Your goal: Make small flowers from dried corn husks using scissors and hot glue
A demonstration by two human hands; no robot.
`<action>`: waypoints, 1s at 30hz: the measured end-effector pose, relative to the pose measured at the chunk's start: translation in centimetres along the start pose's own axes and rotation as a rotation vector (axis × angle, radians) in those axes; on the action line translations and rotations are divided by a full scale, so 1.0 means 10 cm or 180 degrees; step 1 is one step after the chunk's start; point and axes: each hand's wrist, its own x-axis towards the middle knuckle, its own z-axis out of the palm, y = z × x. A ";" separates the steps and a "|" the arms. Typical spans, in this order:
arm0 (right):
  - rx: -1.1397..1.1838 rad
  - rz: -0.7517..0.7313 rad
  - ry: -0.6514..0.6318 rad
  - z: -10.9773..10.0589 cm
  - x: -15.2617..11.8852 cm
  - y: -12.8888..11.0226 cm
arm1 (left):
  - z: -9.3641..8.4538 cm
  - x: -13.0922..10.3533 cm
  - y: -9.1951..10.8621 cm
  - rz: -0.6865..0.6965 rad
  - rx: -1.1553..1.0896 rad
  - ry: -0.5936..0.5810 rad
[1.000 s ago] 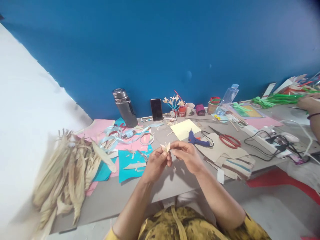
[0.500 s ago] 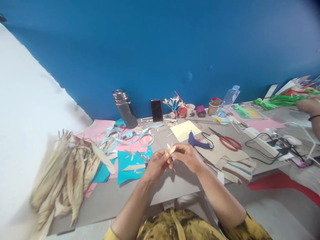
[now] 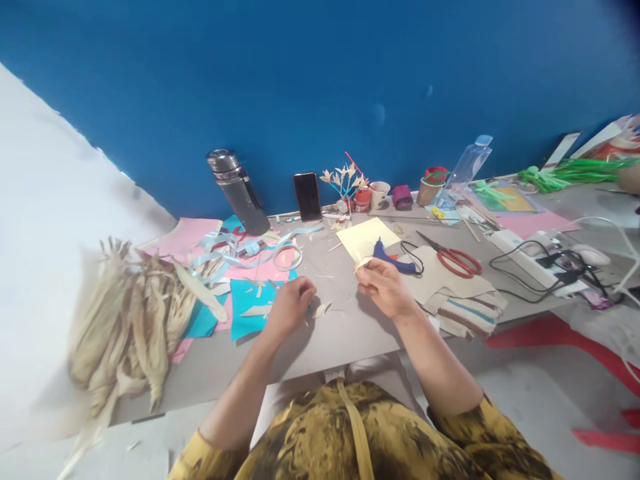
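Observation:
Near the blue paper (image 3: pixel 245 308), my left hand (image 3: pixel 294 300) has its fingers curled; what they hold, if anything, is hidden. My right hand (image 3: pixel 383 285) pinches a small pale husk piece (image 3: pixel 361 265) at its fingertips, in front of the yellow paper (image 3: pixel 367 235). A blue glue gun (image 3: pixel 393 259) lies just behind that hand. Small pale husk scraps (image 3: pixel 323 310) rest on the table between the hands. Husk flowers (image 3: pixel 344 179) on blue stems stand at the back.
Dried corn husks (image 3: pixel 135 327) are piled at the left. Along the back stand a flask (image 3: pixel 240 193), a phone (image 3: pixel 307 196) and a clear bottle (image 3: pixel 465 170). Red scissors (image 3: pixel 457 262), a striped cloth (image 3: pixel 467 313) and a power strip (image 3: pixel 525 257) lie right. A person's hand (image 3: pixel 629 179) shows at the right edge.
My hands have parted: the left moved left, away from the husk piece, and the right moved slightly right and up with it. The view has shifted. The other person's hand is nearer the right edge.

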 end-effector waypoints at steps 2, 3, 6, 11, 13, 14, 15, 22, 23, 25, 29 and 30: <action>0.0033 0.0006 -0.0009 -0.04 -0.04 0.01 | 0.04 -0.06 -0.04 0.0141 0.0518 -0.0342; 0.0024 0.0021 -0.0009 -0.05 -0.06 0.03 | 0.07 -0.09 -0.04 0.0180 0.0721 -0.0408; -0.0022 0.0103 0.0022 -0.09 -0.11 0.10 | 0.12 -0.17 -0.03 0.0213 0.1122 -0.0343; -0.0072 0.0212 0.0106 -0.13 -0.20 0.19 | 0.07 -0.26 -0.03 0.0250 0.1358 -0.0213; -0.0110 0.0226 0.0145 -0.12 -0.22 0.22 | 0.04 -0.28 -0.02 0.0243 0.1183 -0.0104; -0.0114 0.0236 0.0148 -0.11 -0.23 0.23 | 0.03 -0.29 -0.01 0.0225 0.1001 -0.0098; -0.0112 0.0248 0.0136 -0.10 -0.23 0.25 | 0.01 -0.30 0.00 0.0188 0.0781 -0.0136; -0.0269 0.0233 -0.0015 -0.04 -0.22 0.36 | 0.00 -0.32 0.05 -0.0051 0.0937 -0.0105; -0.0373 0.0220 0.0017 -0.03 -0.22 0.37 | 0.05 -0.33 0.05 -0.0033 0.1194 -0.0144; -0.0589 0.0225 0.0121 -0.01 -0.23 0.36 | 0.16 -0.34 0.02 0.0047 0.1634 -0.0145; -0.0716 0.0310 0.0231 0.02 -0.24 0.35 | 0.24 -0.32 -0.03 0.0071 0.1535 0.0100; -0.0676 0.0336 0.0216 0.02 -0.24 0.36 | 0.21 -0.31 -0.04 0.0012 0.1262 0.0095</action>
